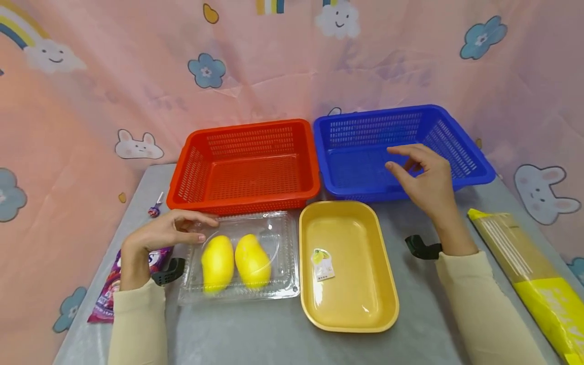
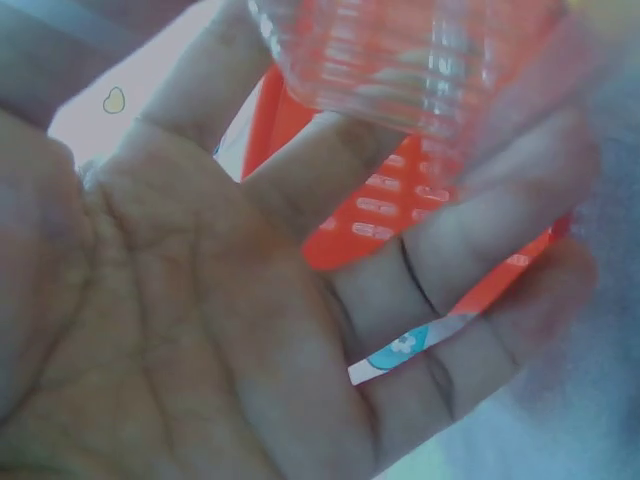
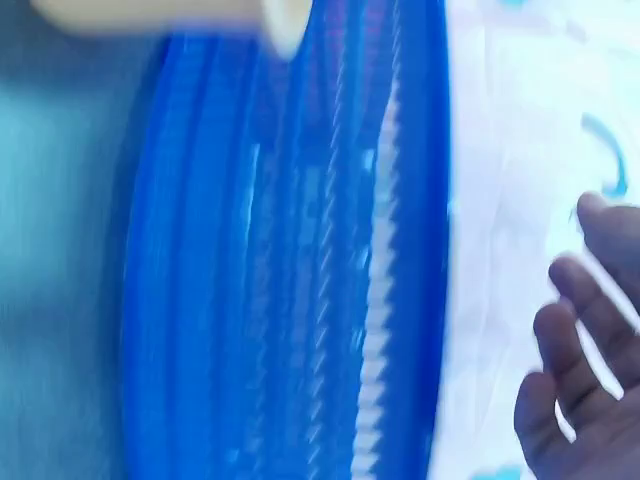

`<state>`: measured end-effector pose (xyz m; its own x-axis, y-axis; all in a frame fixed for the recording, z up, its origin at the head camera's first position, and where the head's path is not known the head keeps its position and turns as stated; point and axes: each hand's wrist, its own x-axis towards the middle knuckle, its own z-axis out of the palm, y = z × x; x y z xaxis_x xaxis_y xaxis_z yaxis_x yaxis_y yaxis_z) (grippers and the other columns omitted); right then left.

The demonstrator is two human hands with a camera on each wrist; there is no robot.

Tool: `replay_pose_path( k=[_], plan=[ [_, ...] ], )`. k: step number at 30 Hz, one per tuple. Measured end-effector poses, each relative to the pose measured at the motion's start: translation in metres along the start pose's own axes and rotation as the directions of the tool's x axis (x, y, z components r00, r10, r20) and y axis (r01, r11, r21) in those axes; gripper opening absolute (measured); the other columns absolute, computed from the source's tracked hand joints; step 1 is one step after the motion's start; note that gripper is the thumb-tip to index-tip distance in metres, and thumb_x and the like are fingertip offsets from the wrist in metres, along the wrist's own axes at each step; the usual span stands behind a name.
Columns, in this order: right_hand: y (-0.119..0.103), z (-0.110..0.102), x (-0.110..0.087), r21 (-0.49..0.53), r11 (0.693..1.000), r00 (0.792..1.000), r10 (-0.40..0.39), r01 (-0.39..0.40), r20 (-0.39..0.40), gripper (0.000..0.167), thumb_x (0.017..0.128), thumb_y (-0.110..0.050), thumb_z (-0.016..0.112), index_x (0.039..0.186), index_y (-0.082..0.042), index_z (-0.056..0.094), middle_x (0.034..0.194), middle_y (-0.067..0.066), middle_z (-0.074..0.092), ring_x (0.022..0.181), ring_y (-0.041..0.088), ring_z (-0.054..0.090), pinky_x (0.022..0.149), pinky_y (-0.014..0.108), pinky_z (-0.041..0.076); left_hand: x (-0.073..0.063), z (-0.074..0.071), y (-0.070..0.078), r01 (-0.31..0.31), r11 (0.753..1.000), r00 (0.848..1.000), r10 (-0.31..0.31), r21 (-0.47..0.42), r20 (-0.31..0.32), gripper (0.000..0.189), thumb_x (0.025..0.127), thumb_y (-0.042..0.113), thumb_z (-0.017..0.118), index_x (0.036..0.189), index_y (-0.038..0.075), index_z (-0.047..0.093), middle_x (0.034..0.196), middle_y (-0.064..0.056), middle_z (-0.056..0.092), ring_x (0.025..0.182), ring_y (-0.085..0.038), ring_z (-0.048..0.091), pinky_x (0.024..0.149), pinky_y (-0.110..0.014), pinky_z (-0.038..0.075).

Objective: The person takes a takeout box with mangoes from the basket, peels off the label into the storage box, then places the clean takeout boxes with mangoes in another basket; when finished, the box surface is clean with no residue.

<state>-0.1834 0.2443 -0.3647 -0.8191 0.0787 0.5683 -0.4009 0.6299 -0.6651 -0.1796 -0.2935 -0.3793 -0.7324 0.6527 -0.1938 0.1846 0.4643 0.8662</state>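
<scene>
A clear plastic clamshell box point(image 1: 285, 268) with two yellow mangoes point(image 1: 218, 266) inside lies on the table. My left hand point(image 1: 166, 232) is at the box's far left corner, its fingers spread, thumb and forefinger apart. In the left wrist view the ribbed box corner point(image 2: 390, 60) overlaps the fingers. My right hand point(image 1: 426, 177) hovers over the near right part of the blue basket point(image 1: 365, 190), holding nothing, with thumb and forefinger parted. Between the hands sits a yellow tray point(image 1: 356, 304) with a small mango-printed sticker point(image 1: 323, 264) in it.
Left of the blue basket stands a red basket point(image 1: 251, 177), behind the clamshell box. A lollipop point(image 1: 154, 210) and a purple candy bag point(image 1: 107, 296) lie at the left table edge. A long tan and yellow packet point(image 1: 524, 268) lies at the right. A patterned pink curtain point(image 1: 274, 61) hangs behind.
</scene>
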Motion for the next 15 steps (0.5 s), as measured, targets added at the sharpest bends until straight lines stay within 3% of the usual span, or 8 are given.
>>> replay_pose_path(
  k=[3, 8, 10, 13, 15],
  plan=[
    [0.016, -0.005, 0.002, -0.075, 0.995, 0.993, 0.055, -0.063, -0.108, 0.03, 0.088, -0.008, 0.079, 0.118, -0.009, 0.076, 0.109, 0.014, 0.073, 0.081, -0.007, 0.049, 0.079, 0.015, 0.038, 0.002, 0.001, -0.002, -0.03, 1.0, 0.999, 0.03, -0.005, 0.019, 0.036, 0.096, 0.008, 0.068, 0.131, 0.005, 0.066, 0.134, -0.004, 0.068, 0.111, -0.012, 0.068, 0.091, -0.028, 0.059],
    [0.042, -0.012, -0.003, -0.134, 0.972, 0.958, 0.156, -0.192, -0.24, 0.029, 0.091, -0.013, 0.076, 0.119, -0.007, 0.076, 0.113, 0.02, 0.073, 0.091, -0.008, 0.044, 0.097, 0.035, 0.034, 0.001, 0.001, -0.006, -0.14, 0.989, 0.988, 0.142, -0.041, 0.052, 0.035, 0.097, 0.0, 0.062, 0.131, 0.004, 0.065, 0.14, 0.002, 0.064, 0.122, -0.009, 0.062, 0.093, -0.029, 0.059],
    [0.05, -0.012, -0.006, -0.152, 0.959, 0.947, 0.197, -0.24, -0.252, 0.03, 0.093, -0.017, 0.073, 0.121, -0.006, 0.074, 0.115, 0.021, 0.072, 0.097, 0.003, 0.051, 0.109, 0.044, 0.029, -0.001, 0.0, -0.005, -0.183, 0.981, 0.981, 0.186, -0.059, 0.059, 0.036, 0.096, -0.004, 0.061, 0.131, 0.003, 0.065, 0.144, 0.003, 0.062, 0.127, -0.009, 0.059, 0.092, -0.03, 0.059],
    [0.058, -0.011, -0.008, -0.177, 0.951, 0.947, 0.208, -0.255, -0.246, 0.033, 0.095, -0.021, 0.07, 0.122, -0.003, 0.073, 0.117, 0.023, 0.072, 0.107, 0.027, 0.059, 0.113, 0.054, 0.022, -0.003, -0.003, 0.0, -0.221, 0.974, 0.973, 0.224, -0.054, 0.057, 0.038, 0.095, -0.007, 0.06, 0.131, 0.003, 0.065, 0.146, 0.004, 0.06, 0.132, -0.008, 0.056, 0.091, -0.031, 0.059],
    [0.061, -0.009, -0.008, -0.208, 0.949, 0.953, 0.186, -0.237, -0.238, 0.034, 0.095, -0.024, 0.07, 0.122, -0.003, 0.073, 0.118, 0.024, 0.072, 0.112, 0.039, 0.059, 0.112, 0.057, 0.022, -0.005, -0.004, 0.002, -0.228, 0.973, 0.973, 0.229, -0.032, 0.039, 0.038, 0.095, -0.007, 0.059, 0.131, 0.003, 0.066, 0.144, 0.006, 0.062, 0.12, -0.005, 0.061, 0.083, -0.028, 0.059]
  ],
)
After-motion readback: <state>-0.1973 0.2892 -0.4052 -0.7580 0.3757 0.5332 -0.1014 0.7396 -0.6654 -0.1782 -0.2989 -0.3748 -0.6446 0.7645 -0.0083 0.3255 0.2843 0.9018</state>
